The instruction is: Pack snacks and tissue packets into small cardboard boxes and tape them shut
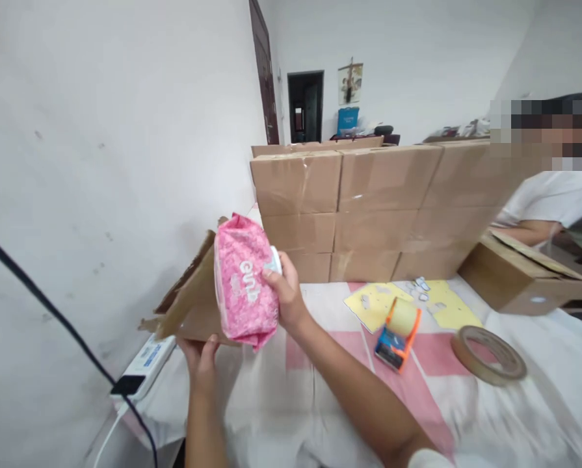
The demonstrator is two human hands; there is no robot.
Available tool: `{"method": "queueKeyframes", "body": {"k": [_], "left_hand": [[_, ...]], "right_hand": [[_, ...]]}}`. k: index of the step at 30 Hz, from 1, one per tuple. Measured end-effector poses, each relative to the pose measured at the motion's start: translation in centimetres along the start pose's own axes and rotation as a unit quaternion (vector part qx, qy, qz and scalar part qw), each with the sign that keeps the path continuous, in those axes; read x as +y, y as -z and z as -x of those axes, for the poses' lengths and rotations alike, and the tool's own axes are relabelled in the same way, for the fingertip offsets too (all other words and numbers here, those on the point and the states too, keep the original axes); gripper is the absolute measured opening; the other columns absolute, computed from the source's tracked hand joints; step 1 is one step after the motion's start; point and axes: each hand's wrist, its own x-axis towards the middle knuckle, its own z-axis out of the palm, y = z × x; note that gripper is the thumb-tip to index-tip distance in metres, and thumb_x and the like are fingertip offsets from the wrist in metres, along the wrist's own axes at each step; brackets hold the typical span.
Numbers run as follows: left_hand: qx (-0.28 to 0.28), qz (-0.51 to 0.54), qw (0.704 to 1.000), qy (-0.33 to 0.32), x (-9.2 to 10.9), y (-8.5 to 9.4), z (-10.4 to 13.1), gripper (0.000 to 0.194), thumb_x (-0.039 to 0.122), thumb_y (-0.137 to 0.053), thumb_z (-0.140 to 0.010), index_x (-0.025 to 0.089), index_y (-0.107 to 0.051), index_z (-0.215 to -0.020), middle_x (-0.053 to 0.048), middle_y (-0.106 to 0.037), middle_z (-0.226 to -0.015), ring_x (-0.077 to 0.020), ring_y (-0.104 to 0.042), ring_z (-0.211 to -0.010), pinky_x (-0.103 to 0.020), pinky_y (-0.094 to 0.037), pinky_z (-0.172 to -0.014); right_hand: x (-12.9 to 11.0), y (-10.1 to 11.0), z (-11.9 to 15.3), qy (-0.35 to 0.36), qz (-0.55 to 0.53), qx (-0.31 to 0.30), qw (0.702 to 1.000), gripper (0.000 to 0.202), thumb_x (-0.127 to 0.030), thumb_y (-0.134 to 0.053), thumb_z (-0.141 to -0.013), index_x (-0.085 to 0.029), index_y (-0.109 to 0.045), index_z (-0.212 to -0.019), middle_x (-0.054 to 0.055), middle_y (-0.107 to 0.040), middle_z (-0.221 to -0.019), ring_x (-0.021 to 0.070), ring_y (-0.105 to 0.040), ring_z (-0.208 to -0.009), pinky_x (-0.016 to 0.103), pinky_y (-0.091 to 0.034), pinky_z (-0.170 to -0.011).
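The right hand [283, 292] is gripping a pink wipes pack [244, 286], its fingers [271, 276] clenched round the pack's right edge and across the white flip lid on its face. The pack is standing nearly upright, long axis running top to bottom and tilting slightly toward the wall. It is sitting right at the mouth of an open cardboard box [190, 305], which is lying just to its left with flaps splayed toward the wall; pack and box are touching or nearly so, and I cannot tell how far the pack is reaching inside.

The left hand [200, 357] is supporting the box from beneath, fingers curled up against its lower edge and grasping the cardboard. So the pack is lying to the left of the right hand's fingers, and the box opening is lying further left again; the right hand is the nearer 1 to the pack, the left the nearer 1 to the box.

On the worktop [281, 403], covered in a white and pink cloth, an orange tape dispenser [398, 331] is lying well to the right, with a brown tape roll [488, 354] beyond it and yellow sheets [369, 302] behind. A wall of stacked cartons [369, 208] is standing at the back. Another person's arm [527, 231] is resting far right, apart from these hands.
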Motion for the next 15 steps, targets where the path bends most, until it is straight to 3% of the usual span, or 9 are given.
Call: {"method": "queueKeyframes", "body": {"k": [3, 7, 9, 13, 15], "left_hand": [[-0.042, 0.046, 0.998, 0.028, 1.7, -1.2, 4.1, 0.100, 0.050, -0.067, -0.071, 0.042, -0.013, -0.155, -0.006, -0.039, -0.156, -0.0374, -0.043, -0.141, -0.057, -0.052, -0.102], [-0.270, 0.053, 0.961, 0.032, 5.2, -4.7, 6.5, 0.125, 0.044, -0.080, -0.067, 0.034, 0.005, -0.158, -0.015, -0.029, -0.161, -0.0377, -0.033, -0.147, -0.054, -0.044, -0.110], [-0.339, 0.060, 0.939, 0.007, 6.2, -6.3, 6.6, 0.133, 0.045, -0.084, -0.064, 0.033, 0.010, -0.158, -0.017, -0.020, -0.164, -0.0376, -0.026, -0.150, -0.054, -0.037, -0.115], [-0.405, 0.084, 0.910, -0.029, 6.7, -7.6, 5.7, 0.130, 0.059, -0.078, -0.070, 0.031, 0.013, -0.158, -0.018, -0.017, -0.166, -0.0339, -0.024, -0.152, -0.052, -0.026, -0.121], [-0.362, 0.099, 0.926, -0.047, 7.7, -7.2, 5.3, 0.126, 0.071, -0.071, -0.070, 0.030, 0.007, -0.159, -0.018, -0.019, -0.166, -0.0330, -0.024, -0.152, -0.051, -0.026, -0.121]], "right_hand": [[-5.5, 3.5, 2.0, 0.088, 0.109, 0.018, 0.990, 0.039, -0.051, -0.067, -0.079, -0.023, -0.057, -0.104, 0.003, -0.064, -0.096, 0.0220, -0.063, -0.084, 0.035, -0.054, -0.075], [-13.1, 10.4, 4.4, 0.232, 0.284, 0.051, 0.929, 0.050, -0.061, -0.066, -0.076, -0.026, -0.059, -0.111, 0.006, -0.064, -0.100, 0.0254, -0.064, -0.086, 0.041, -0.053, -0.072], [-16.2, 13.7, 5.3, 0.294, 0.321, 0.078, 0.897, 0.050, -0.063, -0.066, -0.076, -0.029, -0.061, -0.112, 0.008, -0.064, -0.098, 0.0263, -0.064, -0.082, 0.042, -0.050, -0.068], [-20.1, 17.3, 6.8, 0.391, 0.358, 0.120, 0.840, 0.050, -0.067, -0.068, -0.072, -0.032, -0.065, -0.109, 0.009, -0.063, -0.091, 0.0278, -0.062, -0.077, 0.043, -0.045, -0.063], [-21.0, 17.6, 7.7, 0.419, 0.377, 0.139, 0.814, 0.049, -0.068, -0.069, -0.070, -0.034, -0.066, -0.107, 0.008, -0.061, -0.090, 0.0294, -0.062, -0.080, 0.046, -0.046, -0.065]]}}
